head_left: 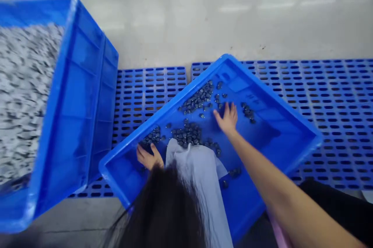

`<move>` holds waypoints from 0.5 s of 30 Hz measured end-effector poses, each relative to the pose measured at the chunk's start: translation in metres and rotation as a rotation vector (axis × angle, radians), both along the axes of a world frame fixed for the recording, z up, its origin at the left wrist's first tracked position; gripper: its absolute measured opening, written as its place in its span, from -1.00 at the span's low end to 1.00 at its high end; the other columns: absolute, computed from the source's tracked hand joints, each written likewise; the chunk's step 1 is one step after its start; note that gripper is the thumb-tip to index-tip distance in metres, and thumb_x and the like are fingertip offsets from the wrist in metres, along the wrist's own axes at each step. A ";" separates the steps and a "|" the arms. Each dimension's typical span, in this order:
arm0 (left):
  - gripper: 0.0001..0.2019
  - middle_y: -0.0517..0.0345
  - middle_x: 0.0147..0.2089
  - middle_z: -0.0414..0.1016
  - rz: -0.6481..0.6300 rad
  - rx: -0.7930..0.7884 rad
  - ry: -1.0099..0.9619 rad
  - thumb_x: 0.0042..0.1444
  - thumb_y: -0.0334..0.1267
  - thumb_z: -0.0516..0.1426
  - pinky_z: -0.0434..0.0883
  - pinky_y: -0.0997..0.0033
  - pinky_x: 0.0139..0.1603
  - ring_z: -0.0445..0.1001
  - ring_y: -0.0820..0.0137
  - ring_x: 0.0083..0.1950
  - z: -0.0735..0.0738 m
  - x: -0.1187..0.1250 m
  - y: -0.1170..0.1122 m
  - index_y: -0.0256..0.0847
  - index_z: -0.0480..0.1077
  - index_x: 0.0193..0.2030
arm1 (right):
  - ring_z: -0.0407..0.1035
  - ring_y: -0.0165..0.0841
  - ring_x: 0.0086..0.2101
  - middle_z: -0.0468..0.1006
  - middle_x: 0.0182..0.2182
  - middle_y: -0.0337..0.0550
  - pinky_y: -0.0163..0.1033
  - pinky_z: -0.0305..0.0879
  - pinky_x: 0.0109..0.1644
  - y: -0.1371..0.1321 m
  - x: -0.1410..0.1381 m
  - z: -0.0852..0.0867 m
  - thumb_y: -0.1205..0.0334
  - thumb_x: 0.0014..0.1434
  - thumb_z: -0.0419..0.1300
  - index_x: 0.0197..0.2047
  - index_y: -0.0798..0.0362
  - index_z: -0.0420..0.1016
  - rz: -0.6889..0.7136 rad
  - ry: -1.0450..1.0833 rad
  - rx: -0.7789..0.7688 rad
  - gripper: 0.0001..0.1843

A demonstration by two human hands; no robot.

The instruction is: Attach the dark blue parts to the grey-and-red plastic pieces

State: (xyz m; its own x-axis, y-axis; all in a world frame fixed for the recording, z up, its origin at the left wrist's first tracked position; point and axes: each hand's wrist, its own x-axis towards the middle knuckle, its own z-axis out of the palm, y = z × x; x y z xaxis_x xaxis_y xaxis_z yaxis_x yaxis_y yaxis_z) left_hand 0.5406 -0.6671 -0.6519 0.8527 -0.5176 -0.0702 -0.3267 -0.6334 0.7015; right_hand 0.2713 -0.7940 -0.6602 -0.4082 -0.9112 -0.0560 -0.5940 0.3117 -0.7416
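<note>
A blue plastic bin (271,88) sits at an angle, with small dark pieces (189,133) scattered in loose clusters over its floor. My right hand (228,119) reaches into it with fingers spread, close beside a few of the pieces. Toward the bin's left corner, my left hand (150,158) has its thumb apart from its fingers, beside another cluster of dark pieces (153,135). Neither hand visibly holds anything. A whitish sheet of cloth or plastic (201,174) hangs over the near side of the bin and covers part of the pieces.
A taller blue crate (87,69) full of white and grey chips (26,84) stands at the left. Blue slotted pallets (335,116) lie under the bin, on a pale shiny floor (189,14). Dark hair (163,217) blocks the lower middle of the view.
</note>
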 end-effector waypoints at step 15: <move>-0.69 -0.03 -0.08 0.46 -0.110 -0.386 0.636 0.16 -0.08 0.00 0.25 0.17 0.08 0.38 0.29 0.00 -0.002 -0.094 -0.112 -0.27 0.40 -0.17 | 0.37 -0.31 -0.16 0.54 -0.25 -0.14 -0.16 0.21 0.02 0.010 0.118 -0.004 0.07 0.02 0.18 -0.34 0.06 0.53 0.292 -0.545 -0.141 -0.75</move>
